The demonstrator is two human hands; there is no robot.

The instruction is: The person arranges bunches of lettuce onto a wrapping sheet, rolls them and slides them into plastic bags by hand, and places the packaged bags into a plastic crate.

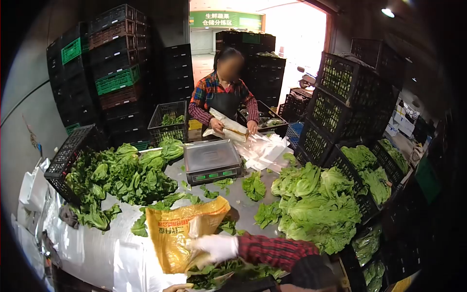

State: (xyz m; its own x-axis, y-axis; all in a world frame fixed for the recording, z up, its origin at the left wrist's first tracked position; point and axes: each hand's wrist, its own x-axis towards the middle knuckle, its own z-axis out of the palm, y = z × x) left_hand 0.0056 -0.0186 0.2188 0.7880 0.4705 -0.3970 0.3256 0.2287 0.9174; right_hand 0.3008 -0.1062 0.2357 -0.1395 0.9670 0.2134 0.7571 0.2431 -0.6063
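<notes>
My right hand (218, 247), in a white glove below a red-and-black plaid sleeve, reaches in from the lower right. It is against the front of a yellow printed bag (168, 231); motion smears its fingers, so I cannot tell whether they grip the bag. The bag stands with its wide top edge raised. Only a sliver of my left hand (177, 288) shows at the bottom edge, close below the bag, its fingers mostly cut off. Loose leafy greens (231, 272) lie beneath my right forearm.
Leafy greens (131, 175) are heaped left, lettuce (316, 204) right. A scale (212, 158) stands on the metal table (248, 219). Across it, a person (226, 97) handles a white wrapped bundle (228, 127) beside white bags (265, 151). Crates (116, 63) and more crates (340, 97) tower around.
</notes>
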